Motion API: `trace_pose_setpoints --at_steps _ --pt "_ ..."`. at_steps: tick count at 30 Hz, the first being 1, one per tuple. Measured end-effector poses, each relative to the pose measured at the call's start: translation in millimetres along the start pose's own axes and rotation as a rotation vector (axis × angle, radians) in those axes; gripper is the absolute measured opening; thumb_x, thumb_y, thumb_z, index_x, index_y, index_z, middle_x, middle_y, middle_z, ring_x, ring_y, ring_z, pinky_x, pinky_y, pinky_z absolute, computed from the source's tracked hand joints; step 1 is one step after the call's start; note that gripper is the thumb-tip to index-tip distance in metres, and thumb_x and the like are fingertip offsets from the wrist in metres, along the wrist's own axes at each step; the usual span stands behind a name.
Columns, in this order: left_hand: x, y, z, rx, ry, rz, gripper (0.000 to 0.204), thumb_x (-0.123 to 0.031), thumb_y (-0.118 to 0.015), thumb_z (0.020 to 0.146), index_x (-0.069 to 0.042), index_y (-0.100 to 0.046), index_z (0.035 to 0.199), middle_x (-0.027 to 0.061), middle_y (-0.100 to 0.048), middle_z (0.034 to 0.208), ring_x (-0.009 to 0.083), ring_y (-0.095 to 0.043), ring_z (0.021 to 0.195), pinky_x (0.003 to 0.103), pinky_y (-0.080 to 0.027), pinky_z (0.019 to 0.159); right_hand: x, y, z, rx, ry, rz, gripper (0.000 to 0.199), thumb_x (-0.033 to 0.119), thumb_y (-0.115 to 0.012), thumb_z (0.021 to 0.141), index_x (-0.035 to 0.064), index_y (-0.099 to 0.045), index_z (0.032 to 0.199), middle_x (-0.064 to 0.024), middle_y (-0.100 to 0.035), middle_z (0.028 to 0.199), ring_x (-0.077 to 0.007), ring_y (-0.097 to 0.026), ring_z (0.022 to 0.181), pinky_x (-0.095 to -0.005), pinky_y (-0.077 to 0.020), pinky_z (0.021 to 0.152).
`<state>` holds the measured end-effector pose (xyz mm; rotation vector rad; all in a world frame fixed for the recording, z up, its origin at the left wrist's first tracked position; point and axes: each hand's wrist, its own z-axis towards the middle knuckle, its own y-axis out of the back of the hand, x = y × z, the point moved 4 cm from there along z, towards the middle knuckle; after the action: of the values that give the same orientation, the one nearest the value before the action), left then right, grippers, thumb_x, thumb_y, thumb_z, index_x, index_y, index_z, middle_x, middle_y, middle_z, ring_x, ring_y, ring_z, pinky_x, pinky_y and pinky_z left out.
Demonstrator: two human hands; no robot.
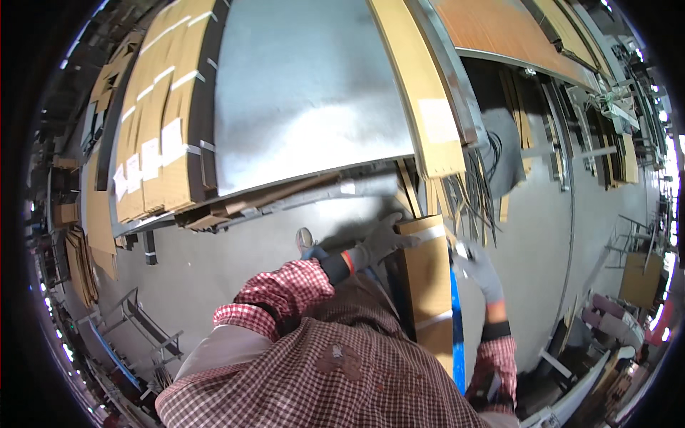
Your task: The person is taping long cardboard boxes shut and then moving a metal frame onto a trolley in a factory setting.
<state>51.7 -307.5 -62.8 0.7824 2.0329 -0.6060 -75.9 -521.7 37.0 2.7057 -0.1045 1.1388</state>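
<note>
At the upper left of the frame, you have a stack of banded cartons (pixel 160 107) lying side by side with pale strips across them and white labels near their lower ends; those look finished. The metal tabletop (pixel 307 85) runs on from them at upper centre, and along its right part lies a labelled carton (pixel 403 64), which seems well advanced too. The long tan carton (pixel 424 282) at lower centre-right is the one you have in hand: an upper pale band (pixel 430 234) and a lower pale band (pixel 434 319) cross it, so the banding looks at least partly done, yet it lies off the tabletop and shows no label on the visible face. What else is left on it, the view doesn't settle.

Your left hand (pixel 382 241), gloved in grey, is at the carton's upper left corner, fingers bent over its edge and gripping it. The carton lies directly to the right of that hand and stretches down against your checked clothing. Your right hand (pixel 479 271), gloved too, is just beside the carton's right side; glare and blur hide its fingertips, so you can't tell whether they pinch anything or touch the cardboard.
</note>
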Motion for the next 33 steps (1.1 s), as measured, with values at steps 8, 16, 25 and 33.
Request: trace_pose_setpoints --at_steps 8,16,25,33 --pt "-249 308 -32 -0.095 -0.713 -0.594 0.071 -0.051 -0.045 0.094 0.002 -0.034 0.141 0.0297 -0.043 0.139 0.0385 -0.046 0.128 0.047 -0.039 0.104 -59 -106 -69 0.33 0.087 -0.248 0.067 0.011 -0.079 0.07 0.0004 -0.05 0.129 -0.0074 -0.054 0.122 -0.0196 -0.048 0.119 -0.0327 -0.0382 0.101" --pt "-22 280 -195 0.019 -0.363 0.314 0.042 -0.008 -0.05 0.097 0.0 -0.044 0.138 0.0116 -0.057 0.123 0.0132 -0.056 0.107 0.026 -0.048 0.09 220 -304 212 0.068 0.666 -0.561 0.058 0.028 -0.073 0.075 -0.0013 -0.055 0.122 -0.0212 -0.062 0.115 -0.0307 -0.058 0.11 -0.0373 -0.0448 0.092" --pt "145 305 -370 -0.763 0.266 -0.107 0.037 -0.024 -0.063 0.091 0.001 -0.059 0.118 0.0076 -0.067 0.109 0.0119 -0.059 0.084 0.027 -0.048 0.077 361 -484 309 0.261 0.692 -0.872 0.066 0.046 -0.067 0.074 -0.0023 -0.059 0.118 -0.0269 -0.061 0.119 -0.0383 -0.062 0.104 -0.0421 -0.0476 0.09" --pt "49 255 -165 -0.229 -0.224 0.229 0.024 -0.017 -0.056 0.094 -0.002 -0.06 0.112 0.0072 -0.063 0.101 0.0156 -0.055 0.098 0.03 -0.045 0.09 266 -389 185 -0.129 1.546 -0.743 0.028 0.014 -0.054 0.086 0.002 -0.058 0.111 -0.0188 -0.063 0.104 -0.0373 -0.061 0.092 -0.0441 -0.0492 0.084"
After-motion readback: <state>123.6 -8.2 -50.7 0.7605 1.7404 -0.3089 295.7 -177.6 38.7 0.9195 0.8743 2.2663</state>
